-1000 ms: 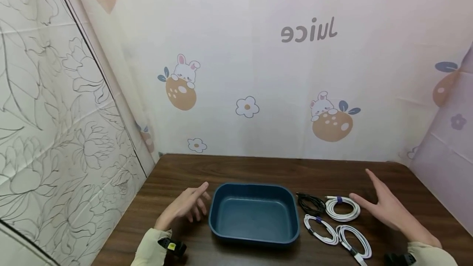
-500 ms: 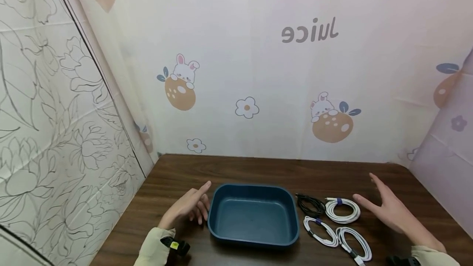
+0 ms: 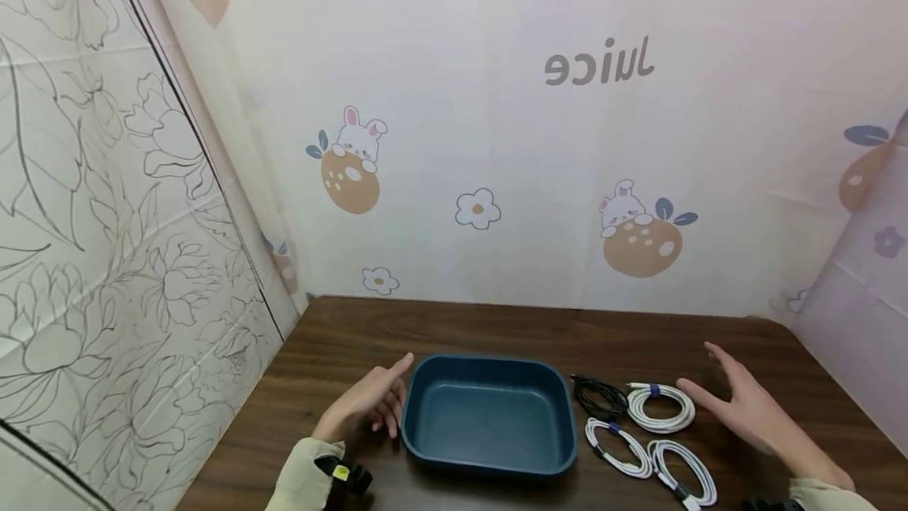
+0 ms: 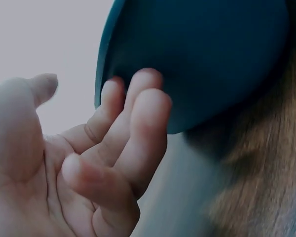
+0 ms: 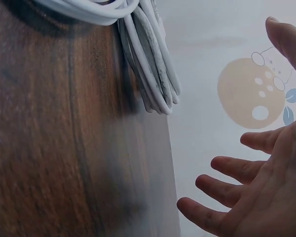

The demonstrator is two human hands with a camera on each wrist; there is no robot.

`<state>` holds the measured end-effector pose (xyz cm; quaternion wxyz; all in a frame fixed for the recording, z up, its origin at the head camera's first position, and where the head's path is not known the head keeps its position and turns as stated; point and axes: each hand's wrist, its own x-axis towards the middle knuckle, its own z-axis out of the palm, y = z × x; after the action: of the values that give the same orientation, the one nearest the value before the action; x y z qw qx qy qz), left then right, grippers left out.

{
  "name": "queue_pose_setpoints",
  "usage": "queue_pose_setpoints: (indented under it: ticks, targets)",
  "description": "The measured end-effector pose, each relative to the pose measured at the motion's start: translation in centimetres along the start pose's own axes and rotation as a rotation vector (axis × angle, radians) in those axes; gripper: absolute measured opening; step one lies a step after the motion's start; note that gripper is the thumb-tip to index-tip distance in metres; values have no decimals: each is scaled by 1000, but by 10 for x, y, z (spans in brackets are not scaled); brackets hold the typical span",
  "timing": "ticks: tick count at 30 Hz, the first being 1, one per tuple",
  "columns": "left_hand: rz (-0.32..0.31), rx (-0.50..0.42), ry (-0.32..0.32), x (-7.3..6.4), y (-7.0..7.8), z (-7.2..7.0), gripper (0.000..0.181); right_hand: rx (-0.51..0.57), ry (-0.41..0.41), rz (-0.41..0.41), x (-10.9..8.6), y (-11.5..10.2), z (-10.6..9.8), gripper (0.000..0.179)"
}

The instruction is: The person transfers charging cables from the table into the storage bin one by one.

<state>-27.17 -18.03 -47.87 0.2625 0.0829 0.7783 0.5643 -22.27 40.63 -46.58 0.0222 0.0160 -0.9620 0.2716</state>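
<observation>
A dark blue rectangular tray [image 3: 489, 467] stands on the brown table. Close to its left wall is my left hand [image 3: 369, 400], thumb extended and fingers loosely bent. In the left wrist view the fingertips [image 4: 150, 106] overlap the tray wall [image 4: 212, 59]; contact is unclear. Right of the tray lie a coiled black cable [image 3: 598, 398] and three coiled white cables: one behind [image 3: 660, 426], one in front [image 3: 627, 470], one front right [image 3: 698, 471]. My right hand [image 3: 755, 408], thumb and fingers spread, is just right of the rear white coil and holds nothing.
The wooden table [image 3: 454, 318] ends at a patterned cloth backdrop [image 3: 418, 243]. A floral cloth [image 3: 142, 282] borders the left side and another cloth [image 3: 865, 290] the right. A wrist camera [image 3: 347, 477] sits below my left hand.
My left hand has moved slightly right, closer to the tray wall. My right hand has shifted slightly down in the view, still spread. The tray and cables keep their places.
</observation>
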Motion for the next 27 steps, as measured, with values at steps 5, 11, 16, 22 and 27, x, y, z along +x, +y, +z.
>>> queue_pose_setpoints:
  ticks: [5,11,16,22,27]
  targets:
    - [37,-26,-13,3,-2,3,69,-3,16,-18,1,-1,1,97]
    - [13,-29,-12,3,-6,6,64,11,8,-24,-2,-3,6,94]
    - [-2,-20,16,2,-7,6,65,28,0,-9,-2,-5,6,93]
    - [-19,-40,11,0,-5,7,65,34,-18,15,-3,-5,6,90]
    - [-31,-70,-9,-1,-4,8,65,25,-31,7,-1,-2,8,85]
